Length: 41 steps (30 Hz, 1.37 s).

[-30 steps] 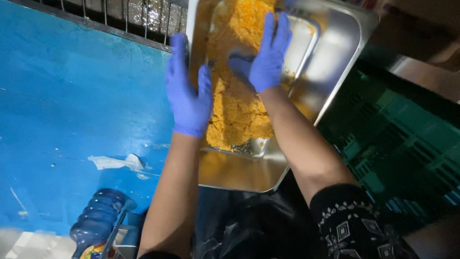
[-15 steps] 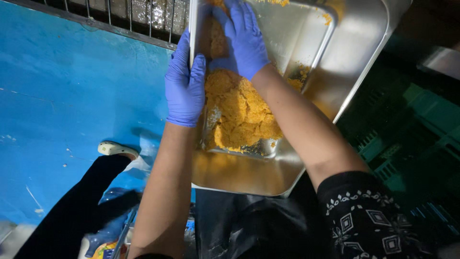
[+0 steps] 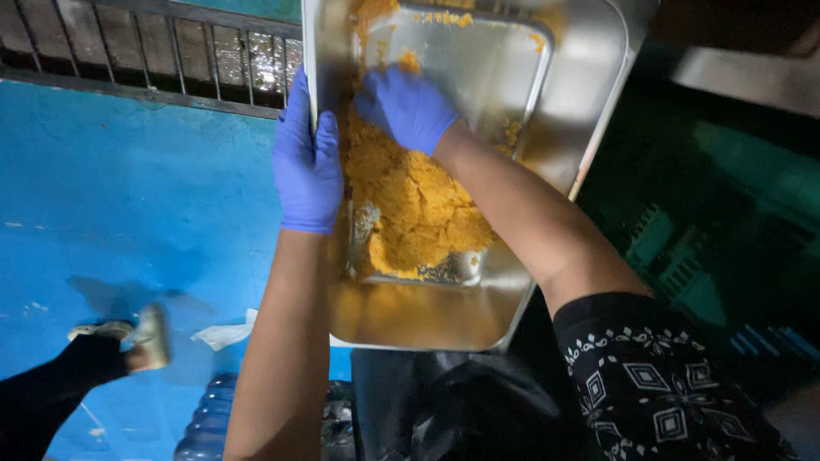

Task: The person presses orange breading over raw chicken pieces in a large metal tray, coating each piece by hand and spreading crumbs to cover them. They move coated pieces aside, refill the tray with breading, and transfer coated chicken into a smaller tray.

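A large steel tray (image 3: 589,102) is tilted towards me over a black bag (image 3: 478,410). Yellow crumbly food (image 3: 418,205) is heaped at the tray's lower end. My left hand (image 3: 306,162), in a blue glove, grips the tray's left rim. My right hand (image 3: 406,107), also gloved in blue, rests inside the tray with fingers curled against the top of the yellow food. The upper part of the tray is mostly bare metal with a few yellow crumbs.
The floor (image 3: 128,213) is painted blue, with a metal grate (image 3: 154,51) along its far edge. Another person's leg and shoe (image 3: 111,350) are at the lower left. A blue water bottle (image 3: 209,423) and a white scrap (image 3: 224,333) lie below the tray.
My right hand has swept down the tray, pushing the yellow food into a heap at the lower end. Another person's foot has moved across the floor at the left.
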{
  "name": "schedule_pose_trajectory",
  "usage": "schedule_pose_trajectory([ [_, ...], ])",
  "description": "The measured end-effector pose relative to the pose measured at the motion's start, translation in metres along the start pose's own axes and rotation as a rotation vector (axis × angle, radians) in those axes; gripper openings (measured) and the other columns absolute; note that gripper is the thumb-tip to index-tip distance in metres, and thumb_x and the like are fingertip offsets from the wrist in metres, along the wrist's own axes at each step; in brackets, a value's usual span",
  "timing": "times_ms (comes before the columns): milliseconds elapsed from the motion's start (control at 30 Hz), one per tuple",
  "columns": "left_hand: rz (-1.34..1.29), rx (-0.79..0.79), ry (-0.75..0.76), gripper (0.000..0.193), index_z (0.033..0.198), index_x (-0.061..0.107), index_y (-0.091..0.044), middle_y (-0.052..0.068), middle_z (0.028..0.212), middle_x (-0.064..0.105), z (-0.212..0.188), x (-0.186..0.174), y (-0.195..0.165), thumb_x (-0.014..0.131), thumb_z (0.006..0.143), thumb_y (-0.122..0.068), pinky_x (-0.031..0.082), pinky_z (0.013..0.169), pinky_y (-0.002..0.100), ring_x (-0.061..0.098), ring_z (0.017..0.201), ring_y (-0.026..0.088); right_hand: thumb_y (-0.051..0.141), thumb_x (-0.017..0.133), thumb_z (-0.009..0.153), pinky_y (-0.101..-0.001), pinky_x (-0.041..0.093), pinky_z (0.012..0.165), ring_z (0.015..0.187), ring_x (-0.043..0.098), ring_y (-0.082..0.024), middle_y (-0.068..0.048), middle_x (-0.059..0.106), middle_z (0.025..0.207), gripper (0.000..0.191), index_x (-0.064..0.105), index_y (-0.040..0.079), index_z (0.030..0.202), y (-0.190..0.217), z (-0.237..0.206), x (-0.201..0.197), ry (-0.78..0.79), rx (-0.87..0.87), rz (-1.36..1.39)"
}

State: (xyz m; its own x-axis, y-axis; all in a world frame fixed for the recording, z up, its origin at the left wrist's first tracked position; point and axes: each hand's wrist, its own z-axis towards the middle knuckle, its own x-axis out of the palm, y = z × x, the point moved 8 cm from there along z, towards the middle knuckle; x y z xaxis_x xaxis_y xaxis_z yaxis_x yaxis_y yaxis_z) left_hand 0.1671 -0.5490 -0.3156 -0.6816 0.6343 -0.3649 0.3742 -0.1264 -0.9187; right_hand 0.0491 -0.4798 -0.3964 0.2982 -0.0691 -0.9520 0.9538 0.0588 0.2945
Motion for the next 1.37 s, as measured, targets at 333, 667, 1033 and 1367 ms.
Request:
schedule_pose_trajectory([
  [333,-0.053,-0.076,0.036,0.051,0.157,0.043,0.001,0.016,0.152,0.057,0.003,0.007,0.002,0.059,0.109,-0.006,0.043,0.119,0.033,0.056,0.137,0.022,0.032,0.079,0.086,-0.0321,0.042,0.052,0.062,0.050,-0.011,0.003,0.062,0.074,0.019,0.067,0.018,0.093,-0.035,-0.089,-0.007,-0.538,1.394,1.373],
  [667,0.717,-0.530,0.335,0.054,0.129,0.065,0.002,0.020,0.105,0.072,-0.195,-0.062,0.052,0.063,0.099,-0.044,0.053,0.084,0.043,0.068,0.091,0.029,0.031,0.076,0.087,-0.0237,0.035,0.048,0.059,0.049,-0.007,0.004,0.065,0.083,0.024,0.065,0.017,0.103,0.116,-0.145,-0.102,-0.749,1.345,2.316],
  [1033,-0.233,-1.164,-0.104,0.053,0.128,0.061,-0.001,0.020,0.117,0.070,-0.331,-0.018,0.053,0.056,0.102,-0.047,0.061,0.078,0.044,0.072,0.091,0.032,0.032,0.074,0.095,-0.0241,0.034,0.049,0.063,0.047,-0.007,-0.002,0.063,0.086,0.025,0.065,0.013,0.109,0.143,-0.221,-0.276,-0.839,0.927,2.463],
  [1367,-0.327,-1.305,0.191,0.045,0.126,0.065,-0.014,0.008,0.108,0.070,-0.401,0.063,0.018,0.056,0.098,-0.049,0.058,0.075,0.039,0.069,0.087,0.024,0.026,0.074,0.105,-0.0293,0.052,0.106,0.127,0.058,-0.013,-0.007,0.055,0.143,0.060,0.047,0.011,0.157,0.034,-0.464,-0.479,-0.904,0.552,1.838],
])
